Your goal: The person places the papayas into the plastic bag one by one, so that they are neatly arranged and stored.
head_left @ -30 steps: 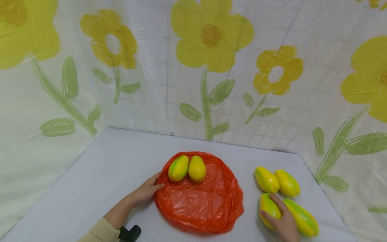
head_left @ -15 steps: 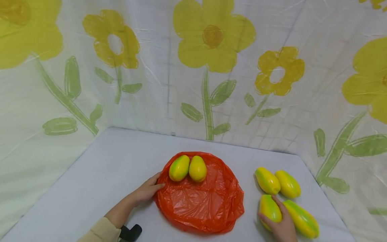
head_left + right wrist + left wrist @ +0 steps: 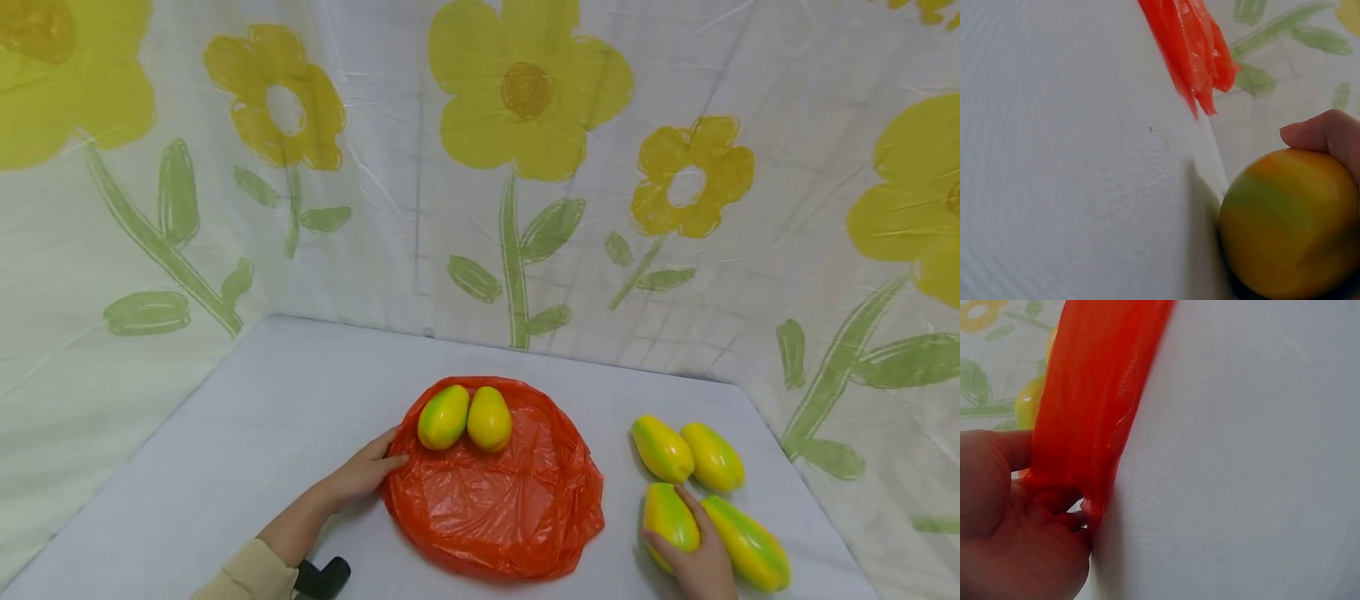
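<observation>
A red plastic bag (image 3: 487, 500) lies spread on the table with its mouth open upward. Two yellow-green papayas (image 3: 443, 417) sit side by side at its far left. My left hand (image 3: 363, 475) holds the bag's left edge, thumb over the rim; in the left wrist view, the hand (image 3: 1016, 512) has the red film (image 3: 1085, 400) between thumb and fingers. To the right of the bag, my right hand (image 3: 701, 554) grips another papaya (image 3: 670, 521) from its right side. In the right wrist view this papaya (image 3: 1285, 225) is close against the table, with the thumb on it.
Two papayas (image 3: 712, 456) lie behind the right hand, and a longer one (image 3: 750, 546) lies just right of it. A black object (image 3: 324, 578) shows by the left sleeve. A flower-printed curtain (image 3: 375, 250) stands behind the white table (image 3: 300, 392).
My right hand's fingers have shifted slightly on the papaya, which has moved very little. The left hand and the bag have stayed in place.
</observation>
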Available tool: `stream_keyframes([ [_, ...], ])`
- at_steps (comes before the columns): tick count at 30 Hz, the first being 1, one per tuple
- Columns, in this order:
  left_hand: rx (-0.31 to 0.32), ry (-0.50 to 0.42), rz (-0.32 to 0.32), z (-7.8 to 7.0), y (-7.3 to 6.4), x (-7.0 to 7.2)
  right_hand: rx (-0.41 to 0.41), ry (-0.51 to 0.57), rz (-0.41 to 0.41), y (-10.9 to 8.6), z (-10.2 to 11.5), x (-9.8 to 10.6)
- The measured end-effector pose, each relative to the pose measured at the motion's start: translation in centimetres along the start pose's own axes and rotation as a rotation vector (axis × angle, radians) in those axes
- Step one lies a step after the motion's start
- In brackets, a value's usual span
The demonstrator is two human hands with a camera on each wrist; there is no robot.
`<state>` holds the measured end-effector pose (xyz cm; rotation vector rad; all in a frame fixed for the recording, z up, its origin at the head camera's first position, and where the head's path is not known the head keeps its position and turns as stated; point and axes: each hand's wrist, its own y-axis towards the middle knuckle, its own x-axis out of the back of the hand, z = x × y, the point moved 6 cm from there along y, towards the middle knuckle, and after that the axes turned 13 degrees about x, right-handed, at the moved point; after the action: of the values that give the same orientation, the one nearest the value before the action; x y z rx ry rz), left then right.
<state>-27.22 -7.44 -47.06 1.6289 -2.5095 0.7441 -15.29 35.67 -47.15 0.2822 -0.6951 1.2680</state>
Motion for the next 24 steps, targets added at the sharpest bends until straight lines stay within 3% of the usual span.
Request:
stream_keyframes([
  [16,0.000,-0.037,0.003,0.2,0.2,0.0,-0.011,0.008,-0.014,0.1,0.2,0.0],
  [24,-0.005,-0.015,-0.001,0.2,0.2,0.0,0.026,-0.026,-0.031,-0.3,1.5,0.7],
])
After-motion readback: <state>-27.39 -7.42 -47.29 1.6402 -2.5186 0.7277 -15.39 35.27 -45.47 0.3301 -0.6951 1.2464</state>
